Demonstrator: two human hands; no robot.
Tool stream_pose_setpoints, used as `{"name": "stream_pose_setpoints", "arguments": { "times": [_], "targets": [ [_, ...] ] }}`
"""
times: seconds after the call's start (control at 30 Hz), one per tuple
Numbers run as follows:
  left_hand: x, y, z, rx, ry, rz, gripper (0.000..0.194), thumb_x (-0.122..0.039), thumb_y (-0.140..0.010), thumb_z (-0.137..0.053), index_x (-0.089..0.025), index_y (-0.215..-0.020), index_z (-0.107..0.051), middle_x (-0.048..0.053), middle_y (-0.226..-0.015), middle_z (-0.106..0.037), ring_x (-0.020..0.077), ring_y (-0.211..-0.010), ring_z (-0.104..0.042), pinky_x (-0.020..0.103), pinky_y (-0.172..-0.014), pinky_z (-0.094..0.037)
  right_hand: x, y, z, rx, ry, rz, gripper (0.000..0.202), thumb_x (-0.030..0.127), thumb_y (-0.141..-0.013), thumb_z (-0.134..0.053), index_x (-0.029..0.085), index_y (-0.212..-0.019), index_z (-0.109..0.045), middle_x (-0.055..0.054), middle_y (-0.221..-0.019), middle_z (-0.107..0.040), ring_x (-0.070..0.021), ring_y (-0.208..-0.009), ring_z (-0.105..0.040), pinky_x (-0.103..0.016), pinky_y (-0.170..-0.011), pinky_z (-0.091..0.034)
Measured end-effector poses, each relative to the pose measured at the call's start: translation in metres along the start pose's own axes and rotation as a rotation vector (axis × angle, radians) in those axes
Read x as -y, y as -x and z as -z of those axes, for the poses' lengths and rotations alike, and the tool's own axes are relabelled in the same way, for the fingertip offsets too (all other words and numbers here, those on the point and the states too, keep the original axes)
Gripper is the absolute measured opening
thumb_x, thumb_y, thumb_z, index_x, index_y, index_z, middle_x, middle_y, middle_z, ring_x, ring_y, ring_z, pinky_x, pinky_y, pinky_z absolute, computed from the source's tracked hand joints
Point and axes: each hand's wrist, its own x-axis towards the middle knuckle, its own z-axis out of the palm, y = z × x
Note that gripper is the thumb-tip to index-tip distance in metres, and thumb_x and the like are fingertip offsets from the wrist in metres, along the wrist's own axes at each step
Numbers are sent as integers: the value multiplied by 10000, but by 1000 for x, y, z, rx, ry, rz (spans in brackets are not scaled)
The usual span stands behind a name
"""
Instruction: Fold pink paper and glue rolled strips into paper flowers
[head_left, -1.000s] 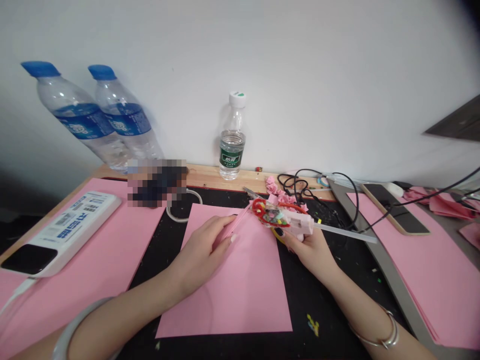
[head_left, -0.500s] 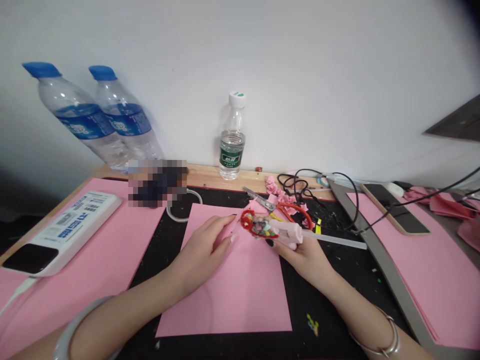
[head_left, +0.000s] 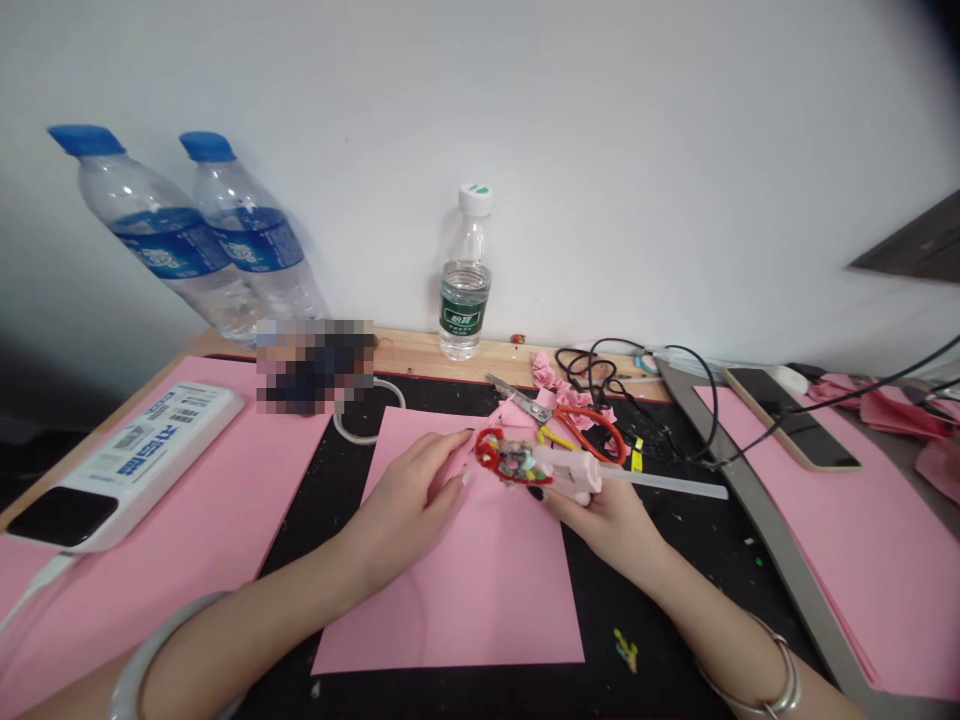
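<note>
Pale pink plastic makes up the body of the hot-glue gun (head_left: 576,472) in my right hand (head_left: 616,518), which is clamped round it from below; the gun hides most of those fingers, and I cannot see the trigger. It lies over the right part of the pink paper sheet (head_left: 465,600), front toward my left hand (head_left: 416,490). Those fingers and thumb are together on a folded pink paper (head_left: 454,462), just beside the gun's tip.

I'd expect the gun to feel light, hard and stiff, easy to steer from the wrist. Its handle end is the safe hold; the front may be hot, so I'd keep my skin off it. The folded paper should be nearly weightless and soft, quick to crease or crush, so a gentle pinch near its edge suits it best.

The gun's front is crusted with a bright red rim around lumpy flecks of green, yellow, white and something dark. From its back a whitish, translucent glue stick (head_left: 669,482) juts straight over the black mat (head_left: 667,640). The folded paper is plain and narrow, slanting up and away between my fingertips.
</note>
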Motion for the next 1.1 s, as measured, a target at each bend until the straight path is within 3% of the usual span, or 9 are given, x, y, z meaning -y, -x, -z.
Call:
{"name": "stream_pose_setpoints", "arguments": {
  "times": [0.2, 0.4, 0.87, 1.1],
  "targets": [
    [0, 1, 0, -10, 3, -8, 361, -246, -917, -448, -211, -1273, -494, 77, -1260, -558, 222, -1153, -526, 405, -1003, -411, 0, -2, 1, -77, -3, 40, 167, 221, -825, -552, 182, -938, -668, -56, -892, -708, -219, -776, -653, -312, -678, -527],
    [3, 0, -2, -18, -1, -19, 364, -250, -912, -465, -206, -1272, -493, 67, -1260, -561, 210, -1154, -529, 400, -1012, -418, 1, 1, -2, -10, 10, 5, 188, 241, -824, -540, 153, -931, -668, -81, -872, -710, -231, -741, -660, -310, -619, -523],
    [4, 0, -4, -24, -18, -23, 364, -260, -914, -482, -201, -1273, -492, 68, -1250, -570, 204, -1145, -540, 390, -999, -438, 0, 0, 0, -53, 9, 43, 139, 209, -827, -531, 173, -892, -648, -62, -880, -703, -231, -820, -656, -316, -676, -527],
    [5, 2, -3, -30, -9, -21, 357, -231, -904, -493, -216, -1260, -500, 61, -1231, -578, 204, -1127, -548, 390, -987, -440, -1, -2, 0, -91, 54, 63, 149, 207, -824, -532, 169, -913, -646, -55, -840, -702, -210, -720, -646, -303, -609, -520]
  ]
}}
